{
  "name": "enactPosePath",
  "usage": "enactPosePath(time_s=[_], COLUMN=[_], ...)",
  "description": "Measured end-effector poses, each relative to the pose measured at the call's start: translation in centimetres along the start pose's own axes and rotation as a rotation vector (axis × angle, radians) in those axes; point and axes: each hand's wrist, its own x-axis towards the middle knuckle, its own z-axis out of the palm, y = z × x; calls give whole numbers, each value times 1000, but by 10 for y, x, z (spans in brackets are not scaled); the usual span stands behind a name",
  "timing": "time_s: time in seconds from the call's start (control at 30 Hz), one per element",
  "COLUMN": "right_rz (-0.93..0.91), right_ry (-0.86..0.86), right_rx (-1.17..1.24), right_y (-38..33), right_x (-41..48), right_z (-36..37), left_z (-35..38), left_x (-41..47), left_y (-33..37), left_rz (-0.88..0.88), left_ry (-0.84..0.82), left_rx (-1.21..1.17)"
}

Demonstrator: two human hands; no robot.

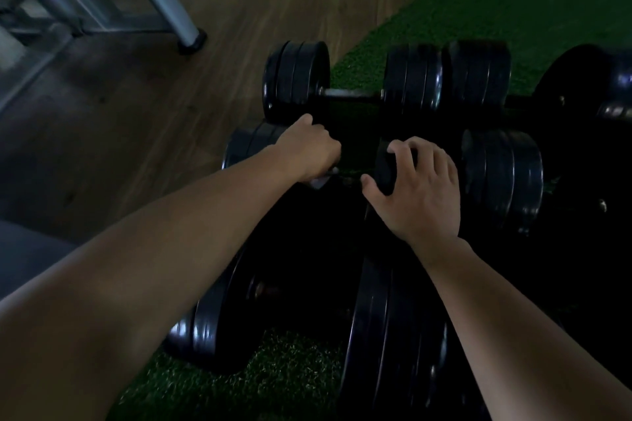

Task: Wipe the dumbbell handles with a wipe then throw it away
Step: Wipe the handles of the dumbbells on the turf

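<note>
We find the crumpled white wipe (320, 182) peeking out just beneath the left hand (307, 150). Its fingers are clenched round the wipe and the dark metal handle (349, 177) of the nearest black round-plated dumbbell (244, 147). The right hand (422, 190) grips that dumbbell's right-side plate (388, 170), fingers curled over the rim and thumb on the near face. Behind this dumbbell lies a second black dumbbell (352, 96). Both rest on green artificial turf (513, 10), with brown wooden floor (136, 113) to the left.
</note>
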Motion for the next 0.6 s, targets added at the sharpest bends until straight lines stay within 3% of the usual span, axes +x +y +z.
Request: enactPosePath(time_s=[0.2, 0.47, 0.6], right_rz=[-2, -11, 0], right_ry=[20, 10, -25], right_rx=[7, 12, 16], right_y=[0, 0, 1], right_x=[-1, -1, -1], right_z=[0, -2, 0], left_z=[4, 8, 10], left_x=[-9, -7, -10], left_y=[-14, 0, -14], left_rz=[-28, 14, -27], left_ry=[-53, 92, -15], left_rx=[115, 39, 101])
